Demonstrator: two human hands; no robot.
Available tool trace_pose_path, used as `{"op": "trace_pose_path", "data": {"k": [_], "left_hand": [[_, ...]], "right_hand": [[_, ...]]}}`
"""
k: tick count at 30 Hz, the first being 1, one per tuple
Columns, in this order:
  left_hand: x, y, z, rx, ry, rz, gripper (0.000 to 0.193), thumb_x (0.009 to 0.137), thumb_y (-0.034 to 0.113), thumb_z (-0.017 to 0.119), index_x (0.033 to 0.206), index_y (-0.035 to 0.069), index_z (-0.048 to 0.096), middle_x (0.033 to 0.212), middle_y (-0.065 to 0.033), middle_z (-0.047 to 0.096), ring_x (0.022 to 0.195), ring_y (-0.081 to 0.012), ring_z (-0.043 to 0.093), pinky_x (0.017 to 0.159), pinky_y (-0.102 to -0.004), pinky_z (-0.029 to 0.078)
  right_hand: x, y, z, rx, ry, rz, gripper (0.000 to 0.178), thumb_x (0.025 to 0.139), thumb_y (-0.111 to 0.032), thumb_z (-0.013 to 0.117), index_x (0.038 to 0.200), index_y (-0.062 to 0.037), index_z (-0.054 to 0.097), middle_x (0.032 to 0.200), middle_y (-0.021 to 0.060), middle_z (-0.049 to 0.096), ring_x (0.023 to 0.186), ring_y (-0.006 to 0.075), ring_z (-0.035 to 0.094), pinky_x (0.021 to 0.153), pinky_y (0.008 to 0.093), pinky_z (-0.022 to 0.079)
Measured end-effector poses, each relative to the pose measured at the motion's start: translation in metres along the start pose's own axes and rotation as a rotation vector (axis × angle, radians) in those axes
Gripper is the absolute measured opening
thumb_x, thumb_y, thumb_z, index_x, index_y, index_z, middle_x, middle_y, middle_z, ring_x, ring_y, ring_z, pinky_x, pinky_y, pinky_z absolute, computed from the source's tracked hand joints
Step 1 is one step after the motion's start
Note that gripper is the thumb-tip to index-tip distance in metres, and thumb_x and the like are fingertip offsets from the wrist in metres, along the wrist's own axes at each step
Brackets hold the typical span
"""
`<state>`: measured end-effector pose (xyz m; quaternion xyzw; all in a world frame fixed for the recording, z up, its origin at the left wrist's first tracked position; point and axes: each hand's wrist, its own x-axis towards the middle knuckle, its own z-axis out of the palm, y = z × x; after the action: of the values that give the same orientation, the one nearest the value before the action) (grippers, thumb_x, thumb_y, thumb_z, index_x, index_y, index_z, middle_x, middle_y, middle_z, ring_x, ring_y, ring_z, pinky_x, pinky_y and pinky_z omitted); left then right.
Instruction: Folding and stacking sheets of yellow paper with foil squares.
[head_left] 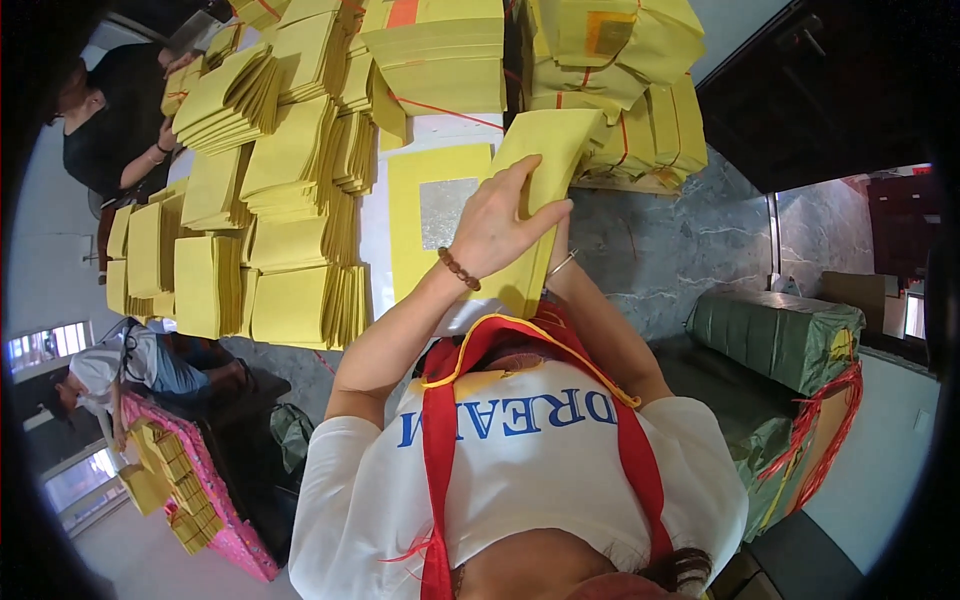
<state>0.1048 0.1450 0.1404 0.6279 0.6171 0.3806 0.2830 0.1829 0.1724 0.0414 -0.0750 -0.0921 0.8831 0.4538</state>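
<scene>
A folded stack of yellow paper (550,150) leans at the right edge of the table before me. My left hand (505,220), with a brown beaded bracelet on its wrist, lies across that stack with thumb and fingers spread. Behind the stack's right edge is my right hand (561,243), with a bangle on the wrist; its fingers are hidden by the paper. Flat beside my left hand lies a yellow sheet (410,215) bearing a silver foil square (440,212), partly covered by the hand.
Many folded yellow paper bundles (290,210) fill the left of the white table (378,240). Taller tied stacks (620,120) stand beyond. A person in black (115,110) handles paper at far left; another (130,370) sits lower left. Green wrapped bales (770,340) are at right.
</scene>
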Motion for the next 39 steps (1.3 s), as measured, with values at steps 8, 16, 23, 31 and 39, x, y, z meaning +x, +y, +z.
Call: {"op": "trace_pose_path", "data": {"k": [8,16,23,31,39], "left_hand": [[-0.031,-0.035,-0.015,-0.114,0.053,-0.205,0.061,0.071,0.041,0.061,0.112,-0.002,0.048,0.091,-0.0252,0.057,0.084,-0.0347,0.056,0.075,-0.0382,0.044],[-0.047,-0.041,0.004,0.017,0.108,-0.177,0.061,0.070,0.045,0.062,0.109,0.000,0.051,0.098,-0.0190,0.057,0.092,-0.0333,0.051,0.079,-0.0380,0.042],[-0.052,-0.043,0.009,-0.003,0.108,-0.252,0.051,0.074,0.039,0.059,0.107,0.001,0.052,0.093,-0.0209,0.057,0.088,-0.0340,0.052,0.076,-0.0391,0.042],[-0.065,-0.072,0.017,-0.695,0.169,-0.416,0.027,0.083,0.021,0.055,0.099,-0.001,0.055,0.078,-0.0043,0.058,0.068,-0.0066,0.050,0.060,-0.0195,0.041],[-0.066,-0.078,0.023,-1.033,0.275,-0.379,0.023,0.082,0.013,0.058,0.099,-0.001,0.055,0.086,-0.0032,0.059,0.076,-0.0061,0.053,0.068,-0.0192,0.043]], "right_hand": [[-0.002,0.039,-0.010,-0.024,0.105,0.065,0.041,0.089,-0.037,0.032,0.113,-0.0069,0.044,0.103,0.0105,0.051,0.088,0.0215,0.055,0.074,0.0372,0.048],[-0.007,0.035,-0.049,-0.155,0.138,0.120,0.041,0.088,-0.039,0.034,0.109,-0.0065,0.046,0.099,0.0096,0.054,0.086,0.0213,0.055,0.074,0.0360,0.048],[-0.019,0.012,-0.008,-0.045,0.086,0.093,0.061,0.083,-0.059,0.030,0.110,-0.0067,0.047,0.098,0.0083,0.055,0.088,0.0203,0.055,0.076,0.0341,0.046],[-0.021,0.006,-0.007,-0.031,0.091,0.169,0.079,0.074,-0.072,0.027,0.115,-0.0069,0.044,0.105,0.0073,0.054,0.093,0.0195,0.053,0.081,0.0318,0.044],[-0.021,0.010,-0.010,-0.117,0.042,0.176,0.073,0.077,-0.068,0.030,0.115,-0.0060,0.044,0.105,0.0087,0.054,0.092,0.0198,0.054,0.080,0.0318,0.045]]}}
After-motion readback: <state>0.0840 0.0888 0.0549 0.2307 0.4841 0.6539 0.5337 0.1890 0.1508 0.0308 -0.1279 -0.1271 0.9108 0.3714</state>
